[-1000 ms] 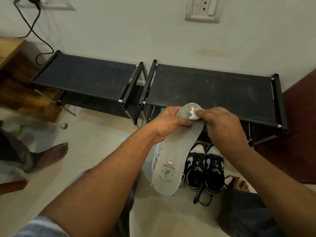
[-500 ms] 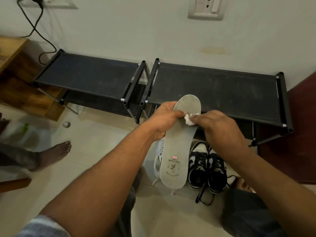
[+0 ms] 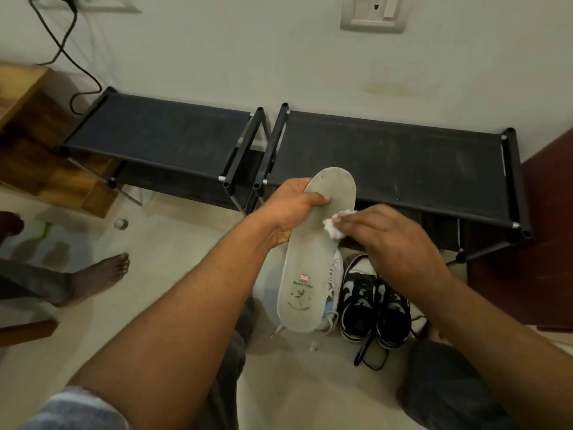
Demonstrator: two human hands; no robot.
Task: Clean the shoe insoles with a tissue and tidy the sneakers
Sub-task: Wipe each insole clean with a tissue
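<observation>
As your head camera looks down, left hand (image 3: 291,209): your fingers curl round the left edge of the grey insole (image 3: 313,268), thumb pressed on its top face.
Insole: held up lengthwise before you, toe end toward the black shoe rack (image 3: 387,156), heel end over a white sneaker (image 3: 334,279) on the floor.
Right hand (image 3: 393,240): blurred; your fingertips pinch a crumpled tissue (image 3: 332,227) against the insole's right edge.
Black-and-white sneakers (image 3: 375,305): side by side on the floor, just right of the white one, laces trailing.
Bare foot (image 3: 99,274): another person's, well to your left.
</observation>
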